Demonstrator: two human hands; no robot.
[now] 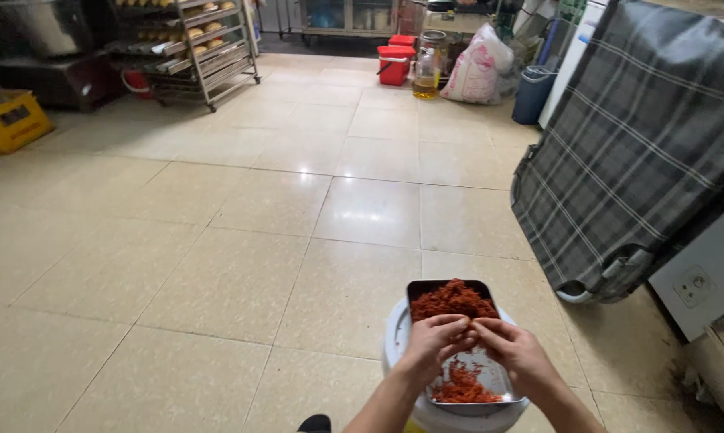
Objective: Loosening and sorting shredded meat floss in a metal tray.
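Head cam looks down at a rectangular metal tray (490, 377) sitting on top of a white bucket (396, 337), low in the view on the beige tiled floor (217, 240).

Tray contents: reddish-brown shredded stuff (452, 298). Most of it is heaped at the far end of the tray, with a smaller loose patch at the near end under the wrists. Bare metal shows between the two piles.

Left hand (436, 341): over the middle of the tray, fingers (456, 325) curled in and pinched shut on a small clump of the shreds at the near edge of the far pile.

Right hand (513, 346): just beside the left, fingertips meeting it over the same spot. Fingers bunched in too, touching the shreds; can't tell whether they hold a clump or only press on it.

Both forearms come in from the bottom edge. A dark shoe tip (314, 422) is on the floor left of the bucket.

Surroundings:
- grey plaid folded cot (634, 136) leaning upright on the right, near the bucket
- wheeled rack (205, 44) with trays of buns, far left
- yellow crate (9, 120) at the left edge
- red bin (394, 64), a jar of yellow liquid (426, 76) and a white-pink sack (474, 68) at the far end of the room
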